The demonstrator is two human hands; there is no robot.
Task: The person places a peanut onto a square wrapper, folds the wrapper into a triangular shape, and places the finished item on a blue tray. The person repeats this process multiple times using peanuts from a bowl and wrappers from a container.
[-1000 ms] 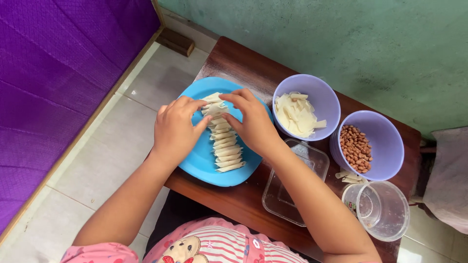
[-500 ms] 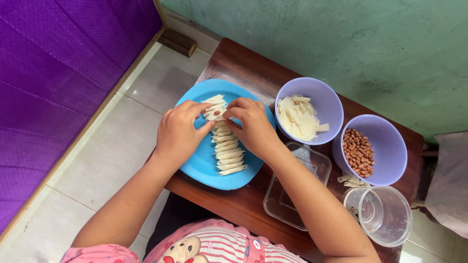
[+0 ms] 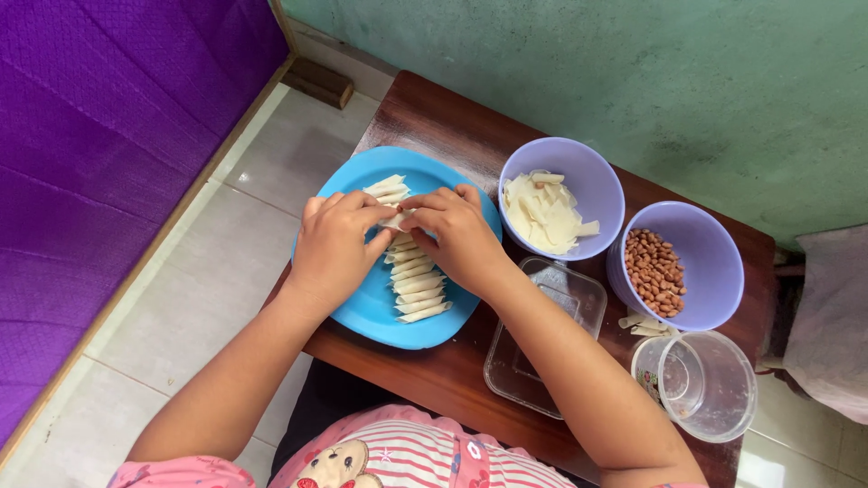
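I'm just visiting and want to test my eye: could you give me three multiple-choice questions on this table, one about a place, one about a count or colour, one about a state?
1. Where does the row of pale rolled pieces lie?
A. on the blue plate
B. in the clear tray
C. on the floor

2. How many purple bowls stand on the table?
A. one
B. two
C. four

3. What is in the clear round container at the table's near right corner?
A. peanuts
B. pale strips
C. nothing that shows

Answers:
1 A, the row runs down the plate's middle.
2 B, one holds pale strips, the other peanuts.
3 C, its bottom shows through.
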